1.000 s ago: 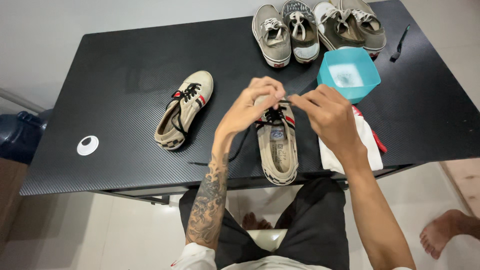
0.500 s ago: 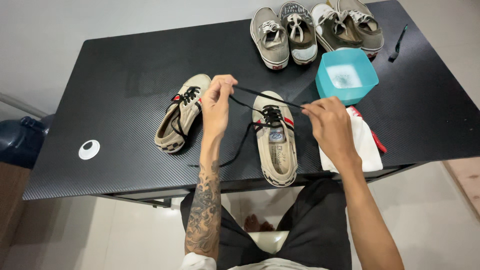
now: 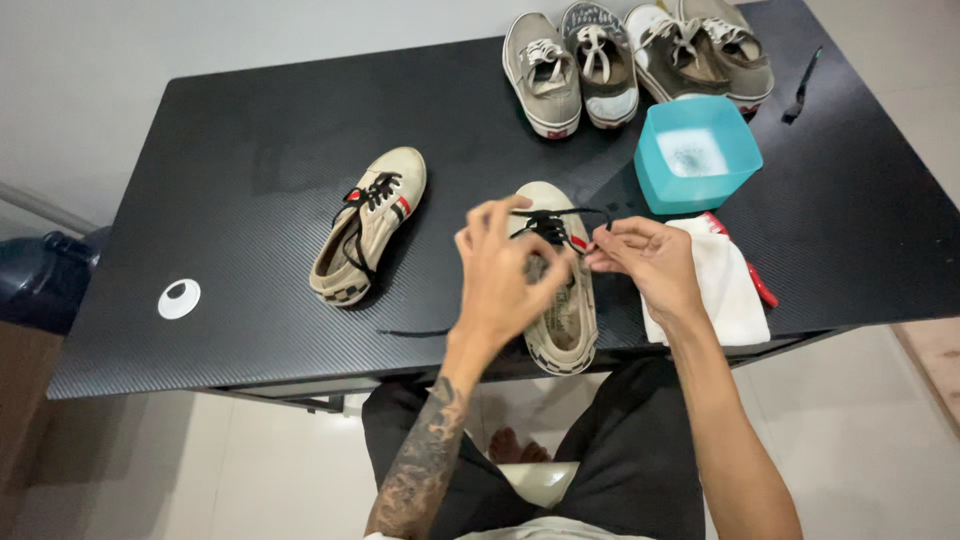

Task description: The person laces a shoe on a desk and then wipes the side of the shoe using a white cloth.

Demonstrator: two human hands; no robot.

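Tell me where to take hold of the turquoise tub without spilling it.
Grip the turquoise tub by its two opposite side walls near the rim, coming from above and the near side. It stands upright and open with foamy liquid inside, so keep it level. The white cloth lies just in front; shoes crowd the far side.

- We see a second beige shoe [image 3: 367, 222] lying left on the black table [image 3: 230, 160].
- Four grey shoes [image 3: 636, 55] line the far edge.
- A teal bowl [image 3: 697, 153] stands beside a white cloth [image 3: 722, 290].
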